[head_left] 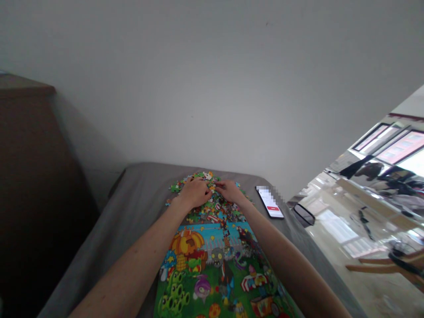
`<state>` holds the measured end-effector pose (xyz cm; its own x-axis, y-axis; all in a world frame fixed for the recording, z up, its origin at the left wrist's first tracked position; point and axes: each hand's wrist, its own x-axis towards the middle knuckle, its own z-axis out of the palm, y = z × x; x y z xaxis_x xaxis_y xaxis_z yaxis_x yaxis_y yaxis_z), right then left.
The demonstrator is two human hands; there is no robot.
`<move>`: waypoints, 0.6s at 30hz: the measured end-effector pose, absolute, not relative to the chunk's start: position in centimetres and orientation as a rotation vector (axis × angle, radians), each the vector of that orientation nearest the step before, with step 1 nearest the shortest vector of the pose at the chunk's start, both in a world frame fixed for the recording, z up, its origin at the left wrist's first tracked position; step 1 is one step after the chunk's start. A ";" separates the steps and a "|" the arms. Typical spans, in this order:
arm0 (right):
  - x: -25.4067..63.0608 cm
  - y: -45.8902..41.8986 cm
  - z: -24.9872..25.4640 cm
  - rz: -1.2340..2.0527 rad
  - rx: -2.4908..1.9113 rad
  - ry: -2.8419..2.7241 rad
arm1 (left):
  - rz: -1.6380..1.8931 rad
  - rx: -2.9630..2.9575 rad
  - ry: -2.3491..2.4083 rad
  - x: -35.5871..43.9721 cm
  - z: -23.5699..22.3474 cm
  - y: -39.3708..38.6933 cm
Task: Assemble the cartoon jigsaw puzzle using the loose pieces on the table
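The left hand (195, 193) rests palm-down on a heap of loose jigsaw pieces (220, 207), its fingers curled into the pile. The right hand (230, 191) is just beside it, with its fingers stretched toward the left hand. The fingertips are hidden among the pieces, so I cannot tell whether either grip is closed on a piece or simply resting there. The heap sits toward the far end of a grey cloth-covered desk (145, 198) and spills onto the top edge of a large, colourful cartoon garden picture (215, 269), which lies between the forearms. To the right of the heap, a phone (269, 202) lies on the desk with its screen lit, and a black oval object (304, 214) sits further right. A dark brown cabinet (33, 176) stands on the left, a white wall (212, 88) rises behind, and wooden chair legs (380, 267) show on the shiny floor (331, 229) to the right.
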<state>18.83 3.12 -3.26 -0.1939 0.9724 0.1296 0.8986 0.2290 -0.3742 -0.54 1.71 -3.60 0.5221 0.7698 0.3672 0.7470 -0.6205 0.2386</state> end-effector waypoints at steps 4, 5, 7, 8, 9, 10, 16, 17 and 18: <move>18.8 3.2 -3.2 0.347 -1.716 -2.178 | 0.701 2.663 1.374 -0.5 -3.5 1.6; 18.8 3.2 -3.1 0.364 -1.708 -2.166 | 0.703 2.657 1.377 -0.4 -3.5 1.6; 18.7 3.2 -3.2 0.399 -1.692 -2.130 | 0.710 2.642 1.381 -0.4 -3.5 1.6; 18.7 3.2 -3.2 0.418 -1.685 -2.107 | 0.716 2.636 1.379 -0.4 -3.5 1.6; 18.6 3.2 -3.2 0.437 -1.677 -2.084 | 0.722 2.631 1.375 -0.4 -3.6 1.6; 18.5 3.2 -3.3 0.459 -1.668 -2.061 | 0.729 2.627 1.370 -0.4 -3.6 1.6; 18.5 2.8 -3.5 0.559 -1.648 -1.930 | 0.732 2.614 1.353 -0.5 -3.6 1.7; 18.7 2.8 -3.5 0.564 -1.651 -1.914 | 0.727 2.613 1.353 -0.5 -3.5 1.6; 18.9 2.8 -3.4 0.565 -1.655 -1.903 | 0.721 2.611 1.352 -0.4 -3.5 1.5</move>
